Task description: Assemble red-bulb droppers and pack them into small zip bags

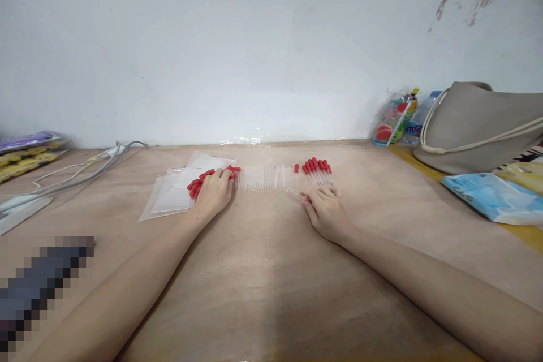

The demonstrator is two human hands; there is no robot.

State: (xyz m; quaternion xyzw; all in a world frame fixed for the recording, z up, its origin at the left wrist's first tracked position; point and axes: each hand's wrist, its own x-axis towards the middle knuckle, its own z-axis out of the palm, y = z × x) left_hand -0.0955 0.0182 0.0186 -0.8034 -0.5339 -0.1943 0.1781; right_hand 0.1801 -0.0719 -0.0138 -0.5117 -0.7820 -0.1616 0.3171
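My left hand (pixel 215 189) lies over a pile of red rubber bulbs (pixel 196 186), its fingers curled and closed around a bulb at the fingertips. A row of clear glass dropper tubes (pixel 263 179) lies side by side between my hands. One tube in line with the row's right end wears a red bulb (pixel 296 168). Near it, my right hand (pixel 326 209) pinches the end of a slanting glass tube (pixel 293 192) between thumb and fingers. Just beyond that hand, several droppers fitted with red bulbs (pixel 316 165) lie fanned together, their lower ends partly hidden by my fingers.
Clear plastic bags (pixel 169 195) lie under and beside the bulb pile. Cables (pixel 106 161) and a pixelated dark object (pixel 42 283) are at left. On the right stand a drink bottle (pixel 394 121) and grey bag (pixel 487 124), with a blue tissue pack (pixel 494 198) in front. A wall rises behind.
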